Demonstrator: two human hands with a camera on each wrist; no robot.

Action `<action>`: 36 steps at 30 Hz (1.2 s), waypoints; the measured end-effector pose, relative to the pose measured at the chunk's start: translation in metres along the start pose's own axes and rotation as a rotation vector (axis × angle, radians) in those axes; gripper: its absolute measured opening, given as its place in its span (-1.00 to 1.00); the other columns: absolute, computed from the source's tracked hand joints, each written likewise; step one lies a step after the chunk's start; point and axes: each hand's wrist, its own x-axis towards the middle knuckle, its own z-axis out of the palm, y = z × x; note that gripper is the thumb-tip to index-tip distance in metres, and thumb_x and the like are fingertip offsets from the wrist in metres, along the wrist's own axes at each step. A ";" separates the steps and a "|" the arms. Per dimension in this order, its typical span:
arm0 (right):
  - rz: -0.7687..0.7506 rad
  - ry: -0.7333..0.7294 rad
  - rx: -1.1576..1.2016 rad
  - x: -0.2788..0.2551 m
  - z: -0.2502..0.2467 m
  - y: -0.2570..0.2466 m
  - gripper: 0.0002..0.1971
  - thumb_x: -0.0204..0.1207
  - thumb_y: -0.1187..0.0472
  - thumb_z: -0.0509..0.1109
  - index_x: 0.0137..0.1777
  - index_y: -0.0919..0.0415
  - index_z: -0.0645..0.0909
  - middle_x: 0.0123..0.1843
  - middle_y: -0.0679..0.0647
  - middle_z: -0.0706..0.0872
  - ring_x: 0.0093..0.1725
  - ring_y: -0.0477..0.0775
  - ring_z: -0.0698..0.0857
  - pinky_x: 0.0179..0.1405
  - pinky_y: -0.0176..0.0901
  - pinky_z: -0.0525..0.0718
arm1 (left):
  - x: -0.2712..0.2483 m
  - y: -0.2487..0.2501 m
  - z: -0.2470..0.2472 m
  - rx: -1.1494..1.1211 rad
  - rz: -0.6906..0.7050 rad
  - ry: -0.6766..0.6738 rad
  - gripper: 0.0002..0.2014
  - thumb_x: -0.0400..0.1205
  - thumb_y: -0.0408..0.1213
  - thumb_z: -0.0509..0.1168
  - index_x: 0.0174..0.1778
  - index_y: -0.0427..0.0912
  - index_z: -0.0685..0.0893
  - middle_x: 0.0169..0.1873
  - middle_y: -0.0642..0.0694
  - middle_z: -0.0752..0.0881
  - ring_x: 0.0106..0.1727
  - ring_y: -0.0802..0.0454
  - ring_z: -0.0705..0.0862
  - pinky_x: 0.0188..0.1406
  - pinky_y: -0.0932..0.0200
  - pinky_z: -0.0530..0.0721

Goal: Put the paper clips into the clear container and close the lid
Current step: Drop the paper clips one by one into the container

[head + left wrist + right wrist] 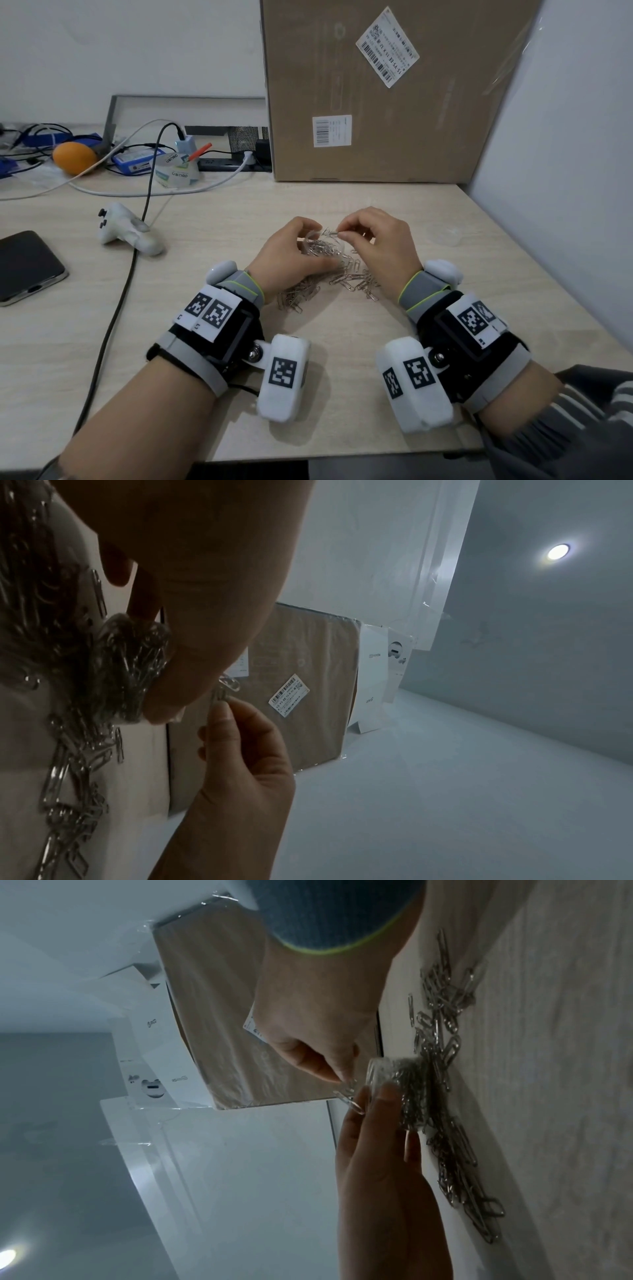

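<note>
So the left hand is wrapped around the clear container, holding it tilted just above the desk, already partly full of clips. Right hand is pinching a couple of paper clips right at its rim, at about 12 o'clock on the container. Loose paper clips lie scattered on the desk at 6 o'clock under both hands. The clear lid sits off at 3 o'clock, well apart.

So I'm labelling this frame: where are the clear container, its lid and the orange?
clear container [320,244]: head view, on its clip-filled wall, in the left hand.
lid [447,235]: head view, centre of the clear disc on the table.
orange [73,157]: head view, middle of the peel.
</note>
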 end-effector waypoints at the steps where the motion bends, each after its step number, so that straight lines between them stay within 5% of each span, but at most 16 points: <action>1: -0.015 -0.025 0.001 -0.001 0.000 -0.001 -0.94 0.37 0.37 0.49 -0.22 0.21 0.74 -0.28 0.02 0.71 -0.28 -0.26 0.57 -0.24 -0.51 0.46 | -0.001 0.001 0.000 0.010 0.010 -0.023 -0.42 0.33 -0.18 0.63 0.24 -0.05 0.56 0.12 0.03 0.66 0.10 -0.01 0.70 0.16 -0.11 0.70; 9: 0.029 -0.023 0.155 -0.004 0.005 -0.008 -0.90 0.33 0.37 0.54 -0.17 0.22 0.81 -0.26 0.04 0.79 -0.25 -0.21 0.66 -0.23 -0.48 0.49 | -0.004 0.005 0.004 -0.057 0.044 -0.122 -0.46 0.29 -0.17 0.58 0.16 -0.05 0.59 0.09 0.00 0.72 0.10 0.01 0.75 0.13 -0.15 0.73; 13: 0.082 -0.062 0.141 -0.007 0.007 -0.008 -0.85 0.38 0.25 0.53 -0.06 0.08 0.81 -0.24 -0.18 0.75 -0.11 -0.21 0.67 -0.06 -0.48 0.52 | -0.004 0.004 0.005 -0.105 0.048 -0.115 -0.51 0.35 -0.24 0.59 0.16 -0.08 0.59 0.06 -0.06 0.72 0.02 0.03 0.75 0.09 -0.07 0.75; 16: 0.058 -0.039 0.105 -0.007 0.005 -0.009 -0.82 0.45 0.15 0.48 0.04 0.03 0.78 -0.08 -0.10 0.80 0.06 -0.14 0.66 0.12 -0.38 0.53 | -0.002 0.002 0.005 -0.131 0.036 -0.039 -0.53 0.41 -0.26 0.58 0.20 -0.10 0.58 0.11 -0.06 0.70 0.00 0.04 0.74 0.06 0.05 0.75; 20: 0.121 -0.023 0.009 -0.005 0.003 -0.007 -0.78 0.52 0.05 0.40 0.13 0.03 0.70 0.01 -0.15 0.77 0.09 -0.14 0.65 0.01 -0.48 0.46 | 0.003 -0.002 0.001 -0.164 -0.026 0.189 -0.44 0.40 -0.21 0.58 0.28 -0.09 0.53 0.18 -0.01 0.64 0.04 0.04 0.71 0.05 0.11 0.74; 24: 0.166 -0.366 -0.201 -0.008 0.008 0.000 -0.56 0.45 -0.18 0.39 0.29 -0.05 0.58 0.26 -0.09 0.67 0.31 0.02 0.53 0.32 -0.01 0.45 | 0.010 -0.008 -0.008 -0.194 -0.073 0.406 -0.42 0.40 -0.17 0.56 0.30 -0.09 0.49 0.20 -0.05 0.61 0.15 -0.04 0.68 0.20 -0.11 0.68; 27: 0.123 -0.599 -0.363 -0.012 0.010 -0.005 -0.41 0.40 -0.31 0.34 0.42 -0.18 0.43 0.47 -0.15 0.50 0.51 0.00 0.31 0.45 0.05 0.20 | 0.012 -0.010 -0.009 -0.196 -0.078 0.438 -0.40 0.37 -0.12 0.54 0.30 -0.09 0.49 0.18 -0.05 0.60 0.16 -0.07 0.67 0.23 -0.16 0.65; 32: 0.046 -0.783 -0.358 -0.015 0.014 -0.016 -0.31 0.40 -0.32 0.34 0.52 -0.24 0.28 0.64 -0.26 0.20 0.66 -0.07 0.00 0.57 0.26 -0.14 | 0.014 -0.010 -0.009 -0.159 -0.054 0.437 -0.43 0.41 -0.18 0.54 0.30 -0.12 0.49 0.17 -0.06 0.61 0.15 -0.07 0.67 0.23 -0.10 0.64; 36: -0.039 -0.865 -0.396 -0.016 0.021 -0.018 -0.42 0.49 -0.24 0.28 0.52 -0.27 0.30 0.62 -0.30 0.21 0.64 -0.05 0.03 0.53 0.34 -0.11 | 0.014 -0.009 -0.009 -0.153 -0.043 0.444 -0.44 0.42 -0.19 0.54 0.30 -0.12 0.49 0.14 -0.04 0.61 0.14 -0.05 0.67 0.25 -0.08 0.64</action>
